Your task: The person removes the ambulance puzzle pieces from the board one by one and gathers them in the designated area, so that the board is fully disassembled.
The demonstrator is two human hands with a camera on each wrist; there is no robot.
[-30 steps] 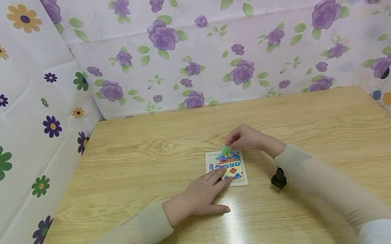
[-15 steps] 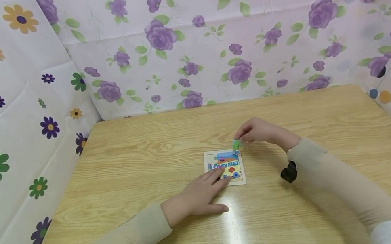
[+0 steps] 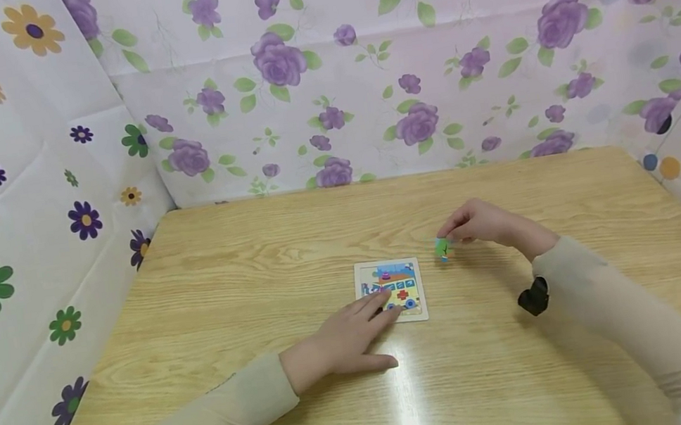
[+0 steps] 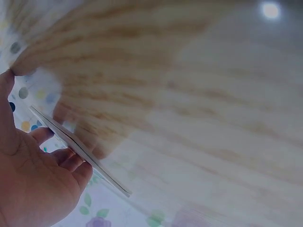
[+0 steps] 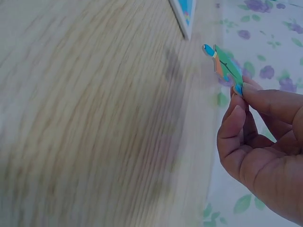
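Note:
A small square jigsaw puzzle (image 3: 402, 295) in a white frame lies mid-table, its picture showing a yellow vehicle with a red cross and blue windows. My left hand (image 3: 356, 336) rests with extended fingers over its lower left part, hiding that corner. In the left wrist view the puzzle's thin edge (image 4: 80, 149) runs along the fingertips. To the right of the frame, my right hand (image 3: 483, 227) pinches a puzzle piece (image 3: 443, 248) by its upper edge. That piece (image 5: 227, 66) shows green, orange and blue in the right wrist view, held between thumb and fingers above the table.
The wooden table (image 3: 256, 251) spreads around the puzzle. A floral cloth (image 3: 292, 126) hangs behind its far edge, and another flowered cloth (image 3: 59, 204) covers the left side. A black wrist strap mount (image 3: 534, 296) sits at my right sleeve.
My right hand has moved to the right, carrying the puzzle piece from above the frame's upper part to beside it. The left hand stays on the puzzle.

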